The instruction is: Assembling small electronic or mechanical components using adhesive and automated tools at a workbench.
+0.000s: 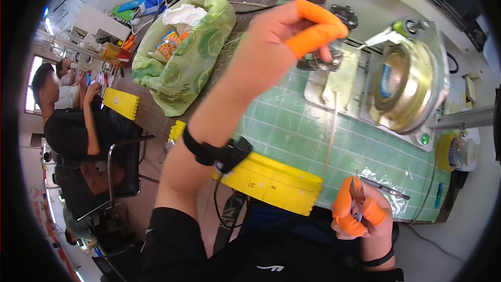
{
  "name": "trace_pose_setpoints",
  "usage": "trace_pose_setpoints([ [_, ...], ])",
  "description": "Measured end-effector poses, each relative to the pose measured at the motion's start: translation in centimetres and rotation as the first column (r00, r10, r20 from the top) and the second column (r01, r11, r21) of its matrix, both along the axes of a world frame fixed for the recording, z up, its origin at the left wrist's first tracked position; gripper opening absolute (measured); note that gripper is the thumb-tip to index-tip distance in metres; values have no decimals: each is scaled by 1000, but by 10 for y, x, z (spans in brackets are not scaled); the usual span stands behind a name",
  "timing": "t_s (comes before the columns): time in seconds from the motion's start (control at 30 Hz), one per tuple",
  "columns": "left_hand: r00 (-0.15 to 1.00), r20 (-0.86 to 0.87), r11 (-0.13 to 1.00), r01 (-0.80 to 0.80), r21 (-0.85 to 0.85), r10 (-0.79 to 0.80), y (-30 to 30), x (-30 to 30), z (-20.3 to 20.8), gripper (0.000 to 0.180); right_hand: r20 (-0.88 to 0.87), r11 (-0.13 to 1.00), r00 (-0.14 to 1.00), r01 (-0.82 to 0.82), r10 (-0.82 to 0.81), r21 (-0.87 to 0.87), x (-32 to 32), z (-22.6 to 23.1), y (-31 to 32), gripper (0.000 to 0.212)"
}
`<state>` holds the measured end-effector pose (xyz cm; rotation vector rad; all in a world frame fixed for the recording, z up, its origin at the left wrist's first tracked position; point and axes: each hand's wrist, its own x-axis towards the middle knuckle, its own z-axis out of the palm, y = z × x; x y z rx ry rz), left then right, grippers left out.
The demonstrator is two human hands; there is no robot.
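My left hand (276, 47), with orange finger covers, is raised near a tape-reel machine (342, 81). Its thumb and index finger close toward each other beside a small metal mechanism; what lies between them, if anything, I cannot make out. On the machine's right stands a large spool (402, 86) with a yellowish rim. A thin pale strip (332, 133) runs down from the machine over the green mat (282, 122). Low on the right, my right hand (362, 216), also in orange covers, is closed around a small pointed metal tool (357, 192) whose kind is mostly hidden.
A green patterned bag (193, 73) holding white tissue and a small packet stands at the left. Yellow notched strips (271, 180) line the table's near edge. A metal ruler-like bar (386, 188) lies by my right hand. A seated person (68, 125) works at the far left.
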<state>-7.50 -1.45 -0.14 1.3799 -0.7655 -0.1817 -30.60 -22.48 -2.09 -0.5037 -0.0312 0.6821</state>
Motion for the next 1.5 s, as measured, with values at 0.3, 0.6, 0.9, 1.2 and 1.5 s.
trace_pose_setpoints([
  [0.3,820,505,619,-550,562,270,110,50,18,30,174,916,975,194,-140,-350,-41,-7,-46,35],
  [0.6,828,510,-41,-532,846,-232,89,45,-32,29,175,652,976,217,-129,-727,-37,6,-50,21],
  [0.9,683,730,311,-685,658,-39,113,3,21,36,394,330,895,445,-212,-833,-32,20,-46,17],
  [1.2,892,449,277,-418,865,-56,164,-131,176,36,525,-358,808,589,267,-724,-12,8,-65,24],
  [1.5,671,690,372,-588,718,-271,82,-77,111,68,709,206,637,683,302,-701,36,34,6,43],
])
